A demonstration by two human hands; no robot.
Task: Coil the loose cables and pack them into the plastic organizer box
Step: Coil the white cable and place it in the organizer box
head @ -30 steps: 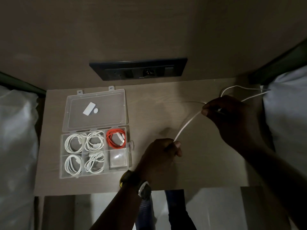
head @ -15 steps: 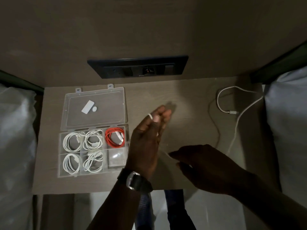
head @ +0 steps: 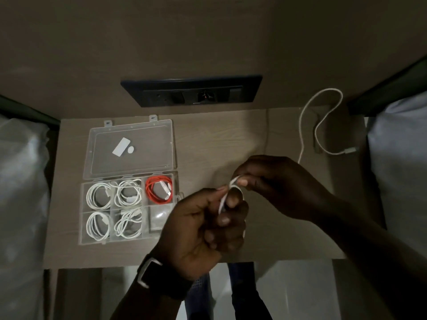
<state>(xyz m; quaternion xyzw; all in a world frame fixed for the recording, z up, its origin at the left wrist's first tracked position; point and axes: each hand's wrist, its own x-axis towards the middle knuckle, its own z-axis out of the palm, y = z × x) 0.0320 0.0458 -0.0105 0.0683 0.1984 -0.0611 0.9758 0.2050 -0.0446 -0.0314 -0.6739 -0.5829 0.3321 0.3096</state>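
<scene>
At centre frame, the left hand [head: 203, 229] and right hand [head: 275, 188] both pinched a white cable [head: 302, 125], looped between their fingers and trailing toward the upper right of the table [head: 226, 139], while the open organizer box [head: 129, 181] lay at left with five compartments holding coils.

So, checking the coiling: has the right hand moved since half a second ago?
Yes. The right hand rose from the table's near edge toward the black socket panel.
</scene>
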